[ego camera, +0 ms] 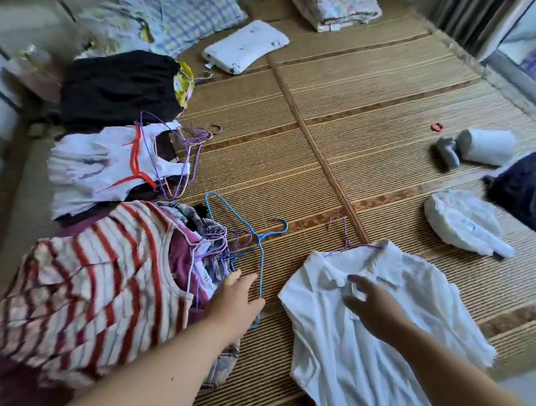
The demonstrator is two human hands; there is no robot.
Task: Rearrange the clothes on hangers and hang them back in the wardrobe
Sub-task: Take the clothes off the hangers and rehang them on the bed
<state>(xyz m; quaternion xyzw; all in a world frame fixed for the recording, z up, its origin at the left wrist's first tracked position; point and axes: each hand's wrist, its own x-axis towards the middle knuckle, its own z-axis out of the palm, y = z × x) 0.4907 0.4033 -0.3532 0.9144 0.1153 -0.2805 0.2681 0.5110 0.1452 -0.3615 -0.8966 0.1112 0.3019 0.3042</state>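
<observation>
Fingers (244, 280) of your left hand (234, 300) are spread loose and hold nothing, their tips at the lower wire of the bare blue wire hanger (260, 249); whether they touch it cannot be told. Fingers of your right hand (370, 306) are likewise parted and empty, palm down over the collar area of the white shirt.

Items, largest first:

- Woven straw bed mat (364, 104), tan with darker bands, carrying everything below.
- Red-and-cream striped knit top (88, 286), near left, on a heap of purple and patterned clothes with purple wire hangers (228, 239) tangled at its right edge.
- White collared shirt (391, 336), flat on the mat under your right hand, a thin purple wire hanger (342, 230) in its neck, hook pointing away from you.
- Black garment (115, 89), far left, a yellow piece at its right edge.
- White sleeveless top with orange-red trim (109, 167), between the black garment and the striped top, on purple wire hangers.
- Dark navy garment (530, 195), right edge.
- White folded pillow (246, 45), far centre.
- Crumpled white cloth bundle (460, 227), right.
- White rolled cloth (487, 146), with a grey rolled piece (447, 153) touching it.
- Small red hair tie (437, 127), just beyond the rolls.
</observation>
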